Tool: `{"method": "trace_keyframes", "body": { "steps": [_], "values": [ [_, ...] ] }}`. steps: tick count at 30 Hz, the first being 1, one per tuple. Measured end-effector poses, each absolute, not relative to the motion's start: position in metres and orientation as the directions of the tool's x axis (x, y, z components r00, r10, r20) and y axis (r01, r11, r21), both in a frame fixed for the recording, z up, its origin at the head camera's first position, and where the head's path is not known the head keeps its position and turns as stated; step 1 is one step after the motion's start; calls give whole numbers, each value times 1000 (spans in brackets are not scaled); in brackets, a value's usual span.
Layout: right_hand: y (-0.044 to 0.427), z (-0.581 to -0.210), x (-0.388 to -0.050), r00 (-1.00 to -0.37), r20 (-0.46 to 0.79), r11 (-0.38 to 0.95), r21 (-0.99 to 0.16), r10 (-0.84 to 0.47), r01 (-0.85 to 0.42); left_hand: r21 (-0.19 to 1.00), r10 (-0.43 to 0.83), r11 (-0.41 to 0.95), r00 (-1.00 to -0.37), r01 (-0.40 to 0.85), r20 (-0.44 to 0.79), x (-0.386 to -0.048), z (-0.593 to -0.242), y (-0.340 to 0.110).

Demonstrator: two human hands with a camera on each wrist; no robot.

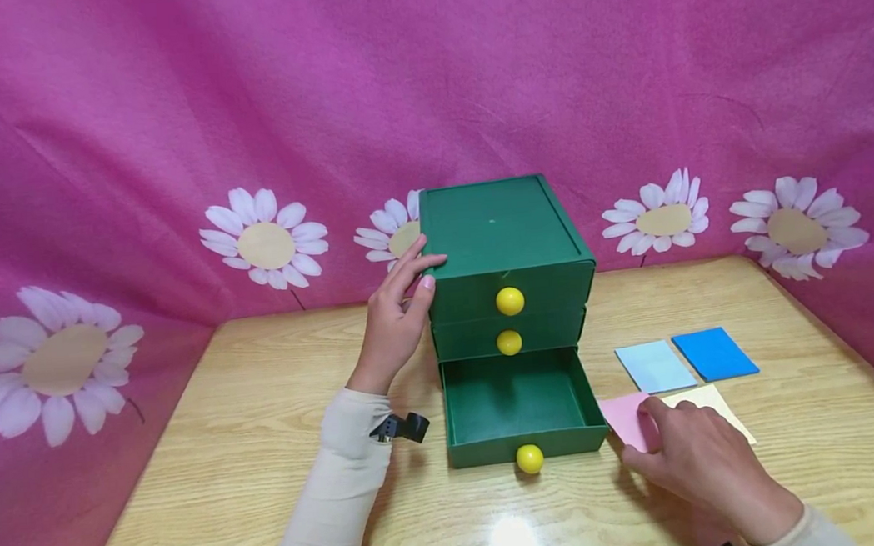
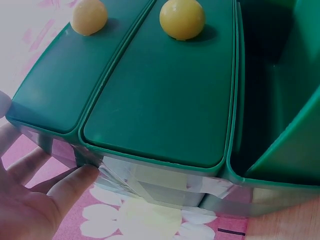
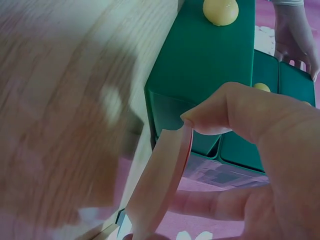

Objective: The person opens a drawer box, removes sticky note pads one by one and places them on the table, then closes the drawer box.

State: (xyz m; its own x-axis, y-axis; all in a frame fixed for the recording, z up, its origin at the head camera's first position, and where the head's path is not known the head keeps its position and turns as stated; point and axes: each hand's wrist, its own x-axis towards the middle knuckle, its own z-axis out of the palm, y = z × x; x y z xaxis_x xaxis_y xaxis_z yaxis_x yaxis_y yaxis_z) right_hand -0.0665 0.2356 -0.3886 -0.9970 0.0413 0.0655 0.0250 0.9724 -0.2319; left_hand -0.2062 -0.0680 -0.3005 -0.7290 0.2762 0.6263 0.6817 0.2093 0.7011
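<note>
A green drawer unit [image 1: 495, 244] with round yellow knobs stands on the table. Its bottom drawer [image 1: 485, 451] is pulled out, and no item shows inside. My left hand [image 1: 395, 326] rests against the unit's upper left side, fingers extended over the edge; the left wrist view shows those fingers [image 2: 75, 187] along the side wall. To the right of the drawer, my right hand [image 1: 707, 461] pinches a pink sticky note pad [image 1: 622, 419] between thumb and fingers. In the right wrist view the pad [image 3: 162, 175] is held edge-up, slightly bent, near the drawer's corner.
Right of the unit lie a light blue pad [image 1: 655, 366], a blue pad [image 1: 716, 354] and a pale yellow pad [image 1: 723, 410], partly behind my right hand. A magenta cloth [image 1: 425, 82] with daisies hangs behind the wooden table [image 1: 253, 451].
</note>
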Motion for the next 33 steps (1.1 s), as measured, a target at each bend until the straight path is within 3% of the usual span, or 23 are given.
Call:
{"method": "trace_keyframes", "body": {
  "steps": [9,33],
  "values": [
    [236,-392,-68,-998,-15,975,-216,56,58,693,279,202,-719,692,636,-206,-300,-68],
    [229,-399,-62,-996,-33,982,-171,78,83,700,281,183,-719,691,636,-206,-299,-68]
  ]
}}
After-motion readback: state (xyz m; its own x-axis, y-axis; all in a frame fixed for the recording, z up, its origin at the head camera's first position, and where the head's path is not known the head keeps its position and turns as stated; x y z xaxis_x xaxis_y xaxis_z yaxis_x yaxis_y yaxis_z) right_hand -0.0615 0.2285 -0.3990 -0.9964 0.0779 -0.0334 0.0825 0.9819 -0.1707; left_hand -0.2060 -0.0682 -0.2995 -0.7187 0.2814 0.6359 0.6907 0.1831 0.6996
